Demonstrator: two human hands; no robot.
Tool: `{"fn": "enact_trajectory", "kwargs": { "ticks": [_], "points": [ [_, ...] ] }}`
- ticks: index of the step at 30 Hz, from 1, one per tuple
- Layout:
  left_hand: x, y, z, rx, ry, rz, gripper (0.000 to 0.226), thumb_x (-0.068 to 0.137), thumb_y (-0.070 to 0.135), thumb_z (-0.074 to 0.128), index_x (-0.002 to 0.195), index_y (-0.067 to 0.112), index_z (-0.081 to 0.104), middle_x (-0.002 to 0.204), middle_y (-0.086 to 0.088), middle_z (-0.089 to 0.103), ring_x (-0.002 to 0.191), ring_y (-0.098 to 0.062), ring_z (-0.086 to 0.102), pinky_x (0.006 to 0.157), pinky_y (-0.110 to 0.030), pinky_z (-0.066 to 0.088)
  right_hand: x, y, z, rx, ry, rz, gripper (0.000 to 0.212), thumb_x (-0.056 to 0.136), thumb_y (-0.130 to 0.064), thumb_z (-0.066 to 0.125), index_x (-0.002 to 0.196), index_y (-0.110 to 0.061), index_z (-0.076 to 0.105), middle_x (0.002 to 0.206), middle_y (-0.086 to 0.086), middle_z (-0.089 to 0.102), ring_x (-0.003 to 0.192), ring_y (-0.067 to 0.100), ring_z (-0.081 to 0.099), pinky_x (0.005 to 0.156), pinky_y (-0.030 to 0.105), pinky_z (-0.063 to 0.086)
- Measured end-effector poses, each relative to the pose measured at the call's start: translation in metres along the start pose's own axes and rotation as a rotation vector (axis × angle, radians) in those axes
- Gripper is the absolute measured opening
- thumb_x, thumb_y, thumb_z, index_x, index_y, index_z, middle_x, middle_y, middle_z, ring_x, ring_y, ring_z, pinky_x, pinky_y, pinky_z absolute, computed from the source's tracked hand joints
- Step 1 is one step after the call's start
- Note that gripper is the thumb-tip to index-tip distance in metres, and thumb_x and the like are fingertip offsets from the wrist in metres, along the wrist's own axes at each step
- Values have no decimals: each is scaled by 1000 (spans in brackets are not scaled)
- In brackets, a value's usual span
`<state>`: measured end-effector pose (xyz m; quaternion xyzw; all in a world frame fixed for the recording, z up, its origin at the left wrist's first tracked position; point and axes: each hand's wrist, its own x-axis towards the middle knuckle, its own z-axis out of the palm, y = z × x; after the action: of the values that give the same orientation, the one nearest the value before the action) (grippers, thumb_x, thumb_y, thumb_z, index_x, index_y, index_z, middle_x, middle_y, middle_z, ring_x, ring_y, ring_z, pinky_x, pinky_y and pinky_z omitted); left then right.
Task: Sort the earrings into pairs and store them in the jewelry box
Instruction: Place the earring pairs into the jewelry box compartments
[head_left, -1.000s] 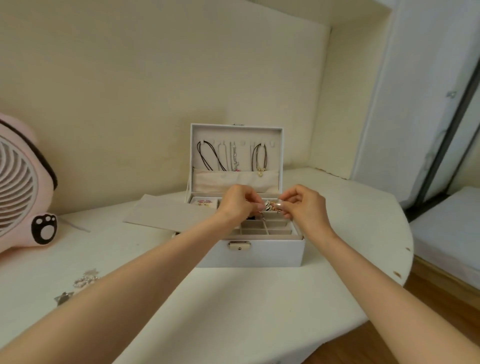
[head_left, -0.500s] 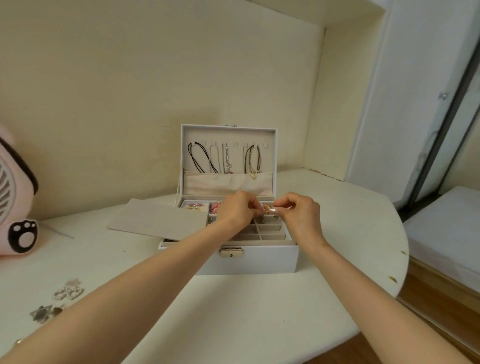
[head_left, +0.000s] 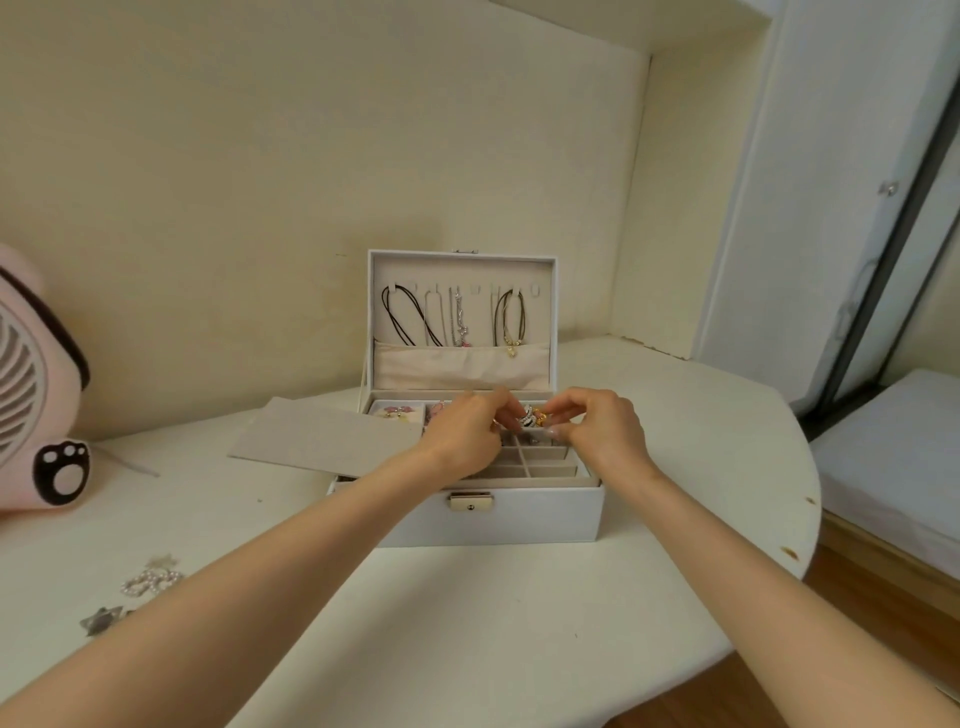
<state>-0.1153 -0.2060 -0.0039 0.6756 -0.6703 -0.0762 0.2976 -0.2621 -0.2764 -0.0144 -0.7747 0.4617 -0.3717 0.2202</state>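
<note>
A white jewelry box (head_left: 519, 519) stands open on the table, its lid upright with necklaces (head_left: 457, 317) hung inside. Above its back compartments my left hand (head_left: 467, 431) and my right hand (head_left: 592, 426) meet, both pinching small gold and sparkly earrings (head_left: 535, 417) between the fingertips. Pink earrings (head_left: 397, 411) lie in the back left compartment. The front compartments look empty. More loose earrings, a pearl one (head_left: 150, 581) and a dark star one (head_left: 101, 619), lie on the table at the far left.
A grey flat insert (head_left: 322, 441) lies against the box's left side. A pink fan (head_left: 36, 384) with a paw print stands at the far left. The white table (head_left: 519, 623) curves off on the right, where wooden floor and a mattress (head_left: 893, 441) show.
Both hands have stayed together over the box, working the earrings between the fingertips. The camera has shifted a little, so the box sits differently in view.
</note>
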Motion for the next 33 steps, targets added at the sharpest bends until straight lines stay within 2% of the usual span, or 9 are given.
{"fn": "enact_trajectory", "kwargs": {
  "ticks": [5, 8, 12, 16, 19, 22, 25, 27, 33],
  "points": [
    [1, 6, 5, 133, -131, 46, 51, 82, -8, 39, 125, 17, 48, 121, 4, 62, 118, -18, 43, 97, -35, 40, -1, 2, -4, 33, 37, -25, 18, 84, -11, 64, 93, -24, 71, 87, -4, 70, 90, 15, 62, 83, 34, 50],
    [0, 6, 4, 110, -67, 59, 49, 81, -8, 39, 123, 16, 48, 117, 5, 64, 117, -17, 42, 93, -32, 39, -3, 4, -6, 45, 33, -39, 24, 87, -6, 55, 94, -25, 70, 86, -6, 71, 90, 14, 63, 84, 37, 50],
    [-3, 2, 1, 95, -8, 99, 48, 81, -7, 40, 122, 17, 49, 118, 5, 61, 116, -17, 41, 92, -31, 38, -8, 3, -7, 42, 22, -44, 23, 86, -9, 57, 92, -26, 70, 81, -9, 68, 87, 14, 61, 80, 33, 49],
    [-21, 2, -9, 41, 113, 158, 37, 85, -1, 47, 117, 17, 53, 109, 4, 63, 105, -15, 50, 90, -32, 43, -20, -5, -7, 26, 52, -105, 19, 87, -13, 59, 93, -27, 71, 86, -8, 68, 76, 10, 56, 71, 27, 44],
    [-50, -4, -27, 19, 232, 216, 24, 87, 3, 49, 104, 18, 56, 100, 6, 62, 90, -11, 53, 75, -23, 44, -36, -17, -5, 55, 74, -213, 20, 88, -11, 58, 92, -26, 70, 91, -9, 68, 59, 0, 46, 66, 24, 40],
    [-85, -15, -50, 51, 277, 245, 22, 86, 0, 49, 95, 19, 57, 95, 11, 61, 82, -6, 52, 67, -21, 39, -55, -33, 1, 138, 79, -369, 21, 86, -7, 59, 90, -24, 70, 91, -8, 66, 60, -3, 47, 65, 22, 41],
    [-119, -26, -72, 64, 231, 250, 20, 86, 3, 49, 93, 19, 59, 88, 18, 59, 79, -2, 51, 65, -18, 40, -73, -51, 13, 191, 47, -466, 20, 86, -5, 60, 90, -21, 71, 89, -11, 63, 59, -2, 48, 62, 17, 39],
    [-138, -35, -85, 89, 186, 213, 21, 82, 8, 46, 88, 23, 60, 78, 15, 58, 74, -2, 50, 62, -16, 39, -84, -63, 23, 226, -7, -499, 20, 85, -4, 60, 90, -20, 71, 87, -11, 61, 60, -1, 49, 61, 14, 36],
    [-172, -70, -120, 283, -91, -73, 25, 85, 7, 56, 79, 32, 55, 76, 11, 65, 71, -8, 56, 63, -16, 41, -118, -84, 74, 181, -326, -569, 18, 85, -11, 60, 95, -21, 71, 85, -15, 58, 62, -8, 47, 66, 15, 37]
  ]
}}
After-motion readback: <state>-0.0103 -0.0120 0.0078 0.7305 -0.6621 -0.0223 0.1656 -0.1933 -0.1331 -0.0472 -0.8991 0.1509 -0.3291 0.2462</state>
